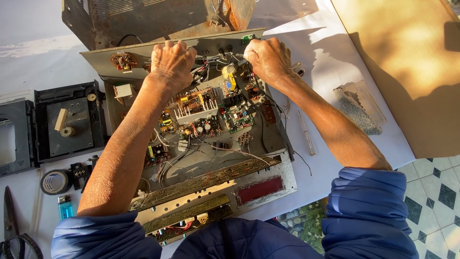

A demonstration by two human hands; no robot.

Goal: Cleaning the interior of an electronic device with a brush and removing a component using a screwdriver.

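Left hand [171, 61] curled into a tight fist on the back panel edge of the opened electronics chassis [282, 180], fingers folded over the rim among the wire bundle [211, 64]; what exactly it pinches, cannot tell. Right hand [268, 58] also closed, knuckles up, gripping near the same rear edge just beside a yellow component [229, 79]. Both forearms reach over the chassis, blue sleeves [369, 211] pushed up.

Nearest the body: red display window [260, 189] and long circuit strips [206, 180] on the front panel. Mid-chassis: white heatsink [197, 111], green boards.

Left of the chassis: blue lighter [65, 207], black tape roll [56, 182], scissors [10, 225], black disc tray unit [67, 122]. Right: clear-handled screwdriver [306, 133] on white sheet [330, 62], clear plastic box [362, 105], cardboard [407, 57]. Far: metal cover [139, 19] upside down.
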